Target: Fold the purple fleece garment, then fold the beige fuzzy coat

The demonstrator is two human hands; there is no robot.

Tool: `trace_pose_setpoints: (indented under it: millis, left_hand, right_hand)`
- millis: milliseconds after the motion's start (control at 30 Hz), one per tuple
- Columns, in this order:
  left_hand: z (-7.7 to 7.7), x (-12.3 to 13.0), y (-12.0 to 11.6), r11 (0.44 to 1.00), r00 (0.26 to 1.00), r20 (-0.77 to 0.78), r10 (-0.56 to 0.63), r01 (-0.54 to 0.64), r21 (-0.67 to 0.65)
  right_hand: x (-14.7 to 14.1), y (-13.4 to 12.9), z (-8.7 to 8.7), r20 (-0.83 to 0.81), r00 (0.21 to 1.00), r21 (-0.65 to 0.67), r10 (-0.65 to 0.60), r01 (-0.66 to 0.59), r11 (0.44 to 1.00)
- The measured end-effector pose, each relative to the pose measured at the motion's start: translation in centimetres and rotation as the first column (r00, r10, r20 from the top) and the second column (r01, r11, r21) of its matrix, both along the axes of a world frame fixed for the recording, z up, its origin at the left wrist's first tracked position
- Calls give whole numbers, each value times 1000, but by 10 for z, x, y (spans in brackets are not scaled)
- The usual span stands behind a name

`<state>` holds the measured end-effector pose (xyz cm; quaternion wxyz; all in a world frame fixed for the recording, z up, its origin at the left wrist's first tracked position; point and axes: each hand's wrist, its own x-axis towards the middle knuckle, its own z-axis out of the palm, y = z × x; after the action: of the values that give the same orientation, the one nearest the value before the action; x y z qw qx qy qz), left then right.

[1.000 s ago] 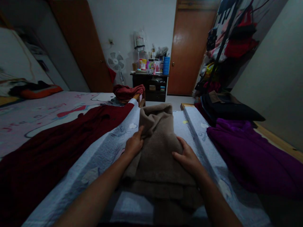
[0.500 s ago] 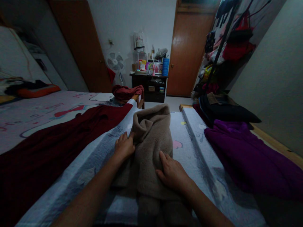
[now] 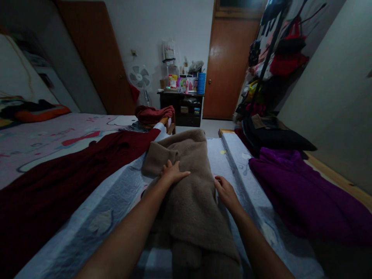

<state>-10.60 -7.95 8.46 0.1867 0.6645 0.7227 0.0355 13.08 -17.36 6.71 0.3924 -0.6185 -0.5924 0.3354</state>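
The left hand [image 3: 173, 173] is open, palm down, fingers spread and thumb stretched out, resting on the brown garment [image 3: 197, 193]; whether its fingertips pinch the cloth I cannot tell. The right hand [image 3: 226, 192] is half curled at the garment's 3 o'clock edge, fingertips at the cloth; any grip there is unclear. The garment lies lengthwise on the bed [image 3: 240, 155], a folded part jutting out toward 10 o'clock.

Taking the garment as the clock's centre, purple clothes [image 3: 305, 193] lie at 3 o'clock and black clothes [image 3: 281, 133] at 2. Dark red cloth [image 3: 87, 166] spreads between 9 and 10, and a red heap [image 3: 154, 113] sits at 11.

At 12, beyond the bed, a dark cabinet [image 3: 186, 122] holds a small box [image 3: 184, 109] on its open shelf. On top stand a blue basket stack [image 3: 201, 83] and a photo frame [image 3: 192, 85]. Bags [image 3: 287, 64] hang at 1 o'clock, contents hidden.
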Motion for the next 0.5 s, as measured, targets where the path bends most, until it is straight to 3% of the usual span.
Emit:
trace_pose_setpoints:
  millis: [167, 333, 500]
  left_hand:
    - [-2, -2, -3, 990, 996, -85, -38, 49, 131]
    - [-1, -1, -8, 968, 986, -135, -102, 130, 214]
    - [-9, -4, -9, 935, 987, -128, -101, 138, 327]
  right_hand:
    - [-7, 18, -15, -104, 995, -134, -9, -5, 991]
    - [-23, 27, -13, -43, 994, -171, -100, 91, 981]
    - [-19, 29, -12, -128, 989, -221, -75, 46, 974]
